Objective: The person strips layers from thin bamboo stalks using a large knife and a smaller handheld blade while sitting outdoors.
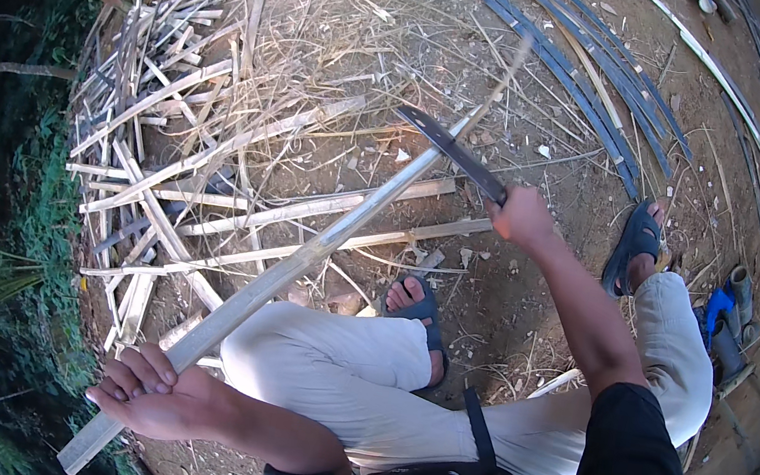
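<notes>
now the left hand [147, 391] grips the bamboo strip [299, 260], the right hand [521, 217] clutches a knife [455, 153] laid across it.

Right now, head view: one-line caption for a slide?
Seated person's left hand grips a long bamboo strip while right hand holds a dark blade against it.

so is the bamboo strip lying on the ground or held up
Held up: the left hand grips the bamboo strip, slanting above the legs; the knife meets it.
</notes>
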`<state>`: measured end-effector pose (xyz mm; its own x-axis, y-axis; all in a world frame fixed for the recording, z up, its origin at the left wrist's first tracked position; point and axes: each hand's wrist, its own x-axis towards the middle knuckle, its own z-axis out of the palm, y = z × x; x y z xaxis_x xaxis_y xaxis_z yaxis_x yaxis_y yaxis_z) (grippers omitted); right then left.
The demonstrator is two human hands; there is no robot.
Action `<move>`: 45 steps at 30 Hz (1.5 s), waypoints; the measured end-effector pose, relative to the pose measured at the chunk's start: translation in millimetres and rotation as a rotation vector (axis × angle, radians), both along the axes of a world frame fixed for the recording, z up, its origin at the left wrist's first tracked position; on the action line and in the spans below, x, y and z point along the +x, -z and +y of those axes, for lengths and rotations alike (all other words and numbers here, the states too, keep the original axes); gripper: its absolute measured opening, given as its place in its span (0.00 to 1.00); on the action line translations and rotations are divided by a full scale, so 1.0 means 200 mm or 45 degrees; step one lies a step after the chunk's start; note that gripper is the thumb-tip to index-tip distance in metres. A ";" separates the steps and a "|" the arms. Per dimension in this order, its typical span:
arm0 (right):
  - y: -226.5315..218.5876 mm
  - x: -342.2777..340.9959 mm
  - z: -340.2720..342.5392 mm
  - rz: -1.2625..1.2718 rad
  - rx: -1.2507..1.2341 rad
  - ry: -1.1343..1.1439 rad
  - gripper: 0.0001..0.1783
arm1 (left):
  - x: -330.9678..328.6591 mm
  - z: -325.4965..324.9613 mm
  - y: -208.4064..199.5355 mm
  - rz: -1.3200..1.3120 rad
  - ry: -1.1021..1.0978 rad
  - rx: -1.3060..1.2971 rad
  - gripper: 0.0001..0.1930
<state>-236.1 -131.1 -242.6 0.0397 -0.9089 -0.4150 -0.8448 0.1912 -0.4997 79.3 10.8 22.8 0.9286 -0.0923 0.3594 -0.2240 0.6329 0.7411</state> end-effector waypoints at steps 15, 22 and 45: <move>0.29 -0.20 -0.28 0.058 0.060 0.062 0.22 | -0.04 -0.01 -0.01 -0.086 0.095 0.035 0.19; 0.11 -0.07 -0.26 -0.039 0.077 -0.087 0.21 | 0.02 -0.04 0.01 -0.048 -0.033 0.032 0.19; 0.38 -0.21 -0.37 0.079 0.120 0.295 0.24 | 0.07 -0.13 0.04 0.105 -0.230 0.133 0.20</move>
<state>-278.5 -205.1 -318.6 -0.1935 -0.8479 -0.4936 -0.8017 0.4267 -0.4186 93.9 -15.9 14.5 0.9592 0.0456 0.2790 -0.2629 0.5070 0.8209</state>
